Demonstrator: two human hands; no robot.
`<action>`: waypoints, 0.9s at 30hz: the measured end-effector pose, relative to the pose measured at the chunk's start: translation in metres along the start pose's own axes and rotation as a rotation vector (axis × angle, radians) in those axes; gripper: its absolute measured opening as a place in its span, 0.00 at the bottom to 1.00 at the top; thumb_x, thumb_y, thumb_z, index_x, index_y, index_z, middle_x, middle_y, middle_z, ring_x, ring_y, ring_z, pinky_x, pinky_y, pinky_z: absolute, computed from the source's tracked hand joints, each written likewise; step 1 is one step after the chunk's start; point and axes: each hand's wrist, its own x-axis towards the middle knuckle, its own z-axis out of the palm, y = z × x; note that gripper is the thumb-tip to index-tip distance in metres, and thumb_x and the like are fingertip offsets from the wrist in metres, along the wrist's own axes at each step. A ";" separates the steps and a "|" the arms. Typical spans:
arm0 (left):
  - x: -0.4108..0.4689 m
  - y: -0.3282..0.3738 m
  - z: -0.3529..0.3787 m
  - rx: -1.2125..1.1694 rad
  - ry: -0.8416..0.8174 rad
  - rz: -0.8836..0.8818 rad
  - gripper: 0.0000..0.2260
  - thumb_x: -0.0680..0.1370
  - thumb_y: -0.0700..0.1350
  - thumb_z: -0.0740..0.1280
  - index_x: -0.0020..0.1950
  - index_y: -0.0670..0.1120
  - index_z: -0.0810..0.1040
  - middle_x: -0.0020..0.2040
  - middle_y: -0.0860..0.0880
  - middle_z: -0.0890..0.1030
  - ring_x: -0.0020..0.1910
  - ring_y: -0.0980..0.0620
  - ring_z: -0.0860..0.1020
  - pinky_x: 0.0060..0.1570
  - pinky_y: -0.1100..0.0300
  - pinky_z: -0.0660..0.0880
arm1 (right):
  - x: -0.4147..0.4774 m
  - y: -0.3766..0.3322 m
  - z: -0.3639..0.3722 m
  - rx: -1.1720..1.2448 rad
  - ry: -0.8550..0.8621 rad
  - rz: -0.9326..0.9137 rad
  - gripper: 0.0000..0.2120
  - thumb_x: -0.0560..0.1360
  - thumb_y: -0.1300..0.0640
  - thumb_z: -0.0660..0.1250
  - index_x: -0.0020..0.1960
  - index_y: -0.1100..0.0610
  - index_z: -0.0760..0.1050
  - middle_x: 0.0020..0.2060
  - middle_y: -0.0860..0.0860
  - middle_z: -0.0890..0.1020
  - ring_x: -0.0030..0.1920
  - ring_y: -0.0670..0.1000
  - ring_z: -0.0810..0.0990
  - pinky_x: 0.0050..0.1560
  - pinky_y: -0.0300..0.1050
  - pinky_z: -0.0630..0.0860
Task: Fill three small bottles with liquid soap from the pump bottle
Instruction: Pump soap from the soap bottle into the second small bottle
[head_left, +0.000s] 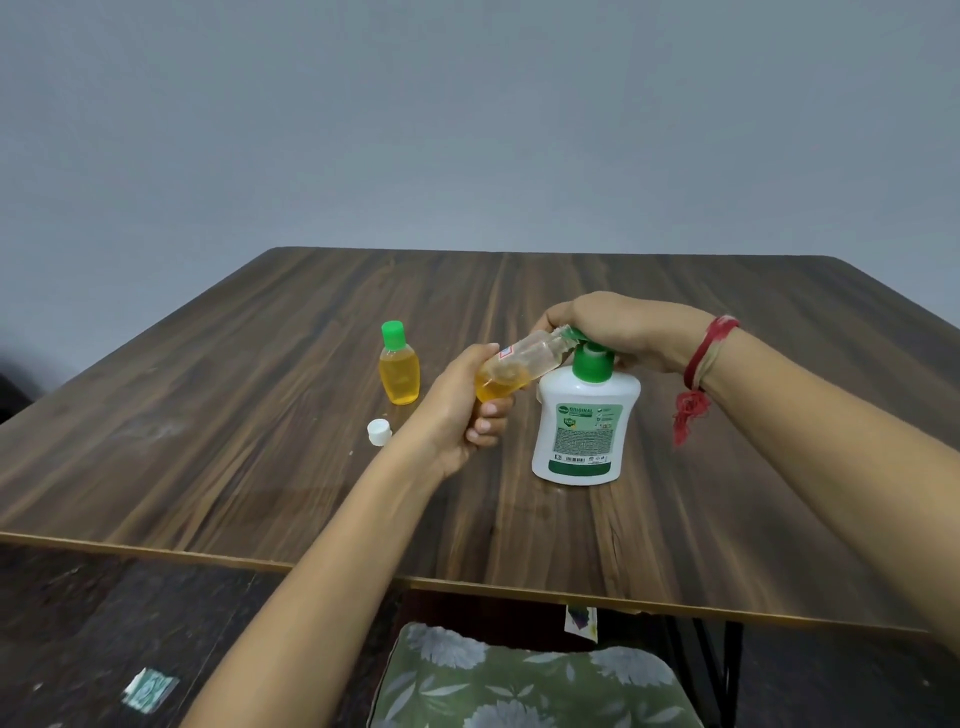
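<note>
A white pump bottle (584, 423) with a green pump head stands on the wooden table (260, 467). My right hand (623, 327) lies over the pump head, covering it. My left hand (465, 410) grips a small clear bottle (519, 364), tilted, with its open neck at the pump spout. Yellow soap fills the small bottle's lower end. A second small bottle (399, 370), full of yellow soap and closed with a green cap, stands upright to the left. A loose white cap (378, 431) lies on the table near my left wrist.
The table's near edge (467, 582) runs across the lower view. Below it sits a green floral cushion (519, 680). A grey wall stands behind the table. A red thread band circles my right wrist (701, 358).
</note>
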 end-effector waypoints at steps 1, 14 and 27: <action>0.000 -0.001 0.001 0.000 0.001 -0.005 0.19 0.81 0.53 0.53 0.35 0.46 0.70 0.21 0.52 0.61 0.17 0.58 0.58 0.16 0.70 0.53 | -0.001 0.000 0.000 -0.013 0.005 -0.003 0.14 0.77 0.58 0.53 0.44 0.49 0.77 0.37 0.49 0.79 0.38 0.50 0.73 0.42 0.46 0.68; 0.002 -0.002 0.001 -0.036 -0.038 -0.019 0.19 0.81 0.53 0.53 0.33 0.48 0.68 0.21 0.52 0.61 0.17 0.58 0.58 0.15 0.70 0.53 | -0.004 -0.006 -0.005 -0.083 -0.009 0.007 0.13 0.77 0.57 0.54 0.43 0.48 0.76 0.38 0.49 0.80 0.40 0.51 0.74 0.49 0.51 0.69; 0.001 0.002 0.001 -0.033 -0.016 -0.010 0.17 0.81 0.53 0.53 0.35 0.47 0.69 0.20 0.52 0.61 0.16 0.58 0.58 0.14 0.70 0.53 | -0.004 -0.007 -0.005 -0.106 -0.022 0.003 0.13 0.77 0.58 0.54 0.45 0.49 0.77 0.36 0.48 0.80 0.40 0.50 0.74 0.50 0.51 0.69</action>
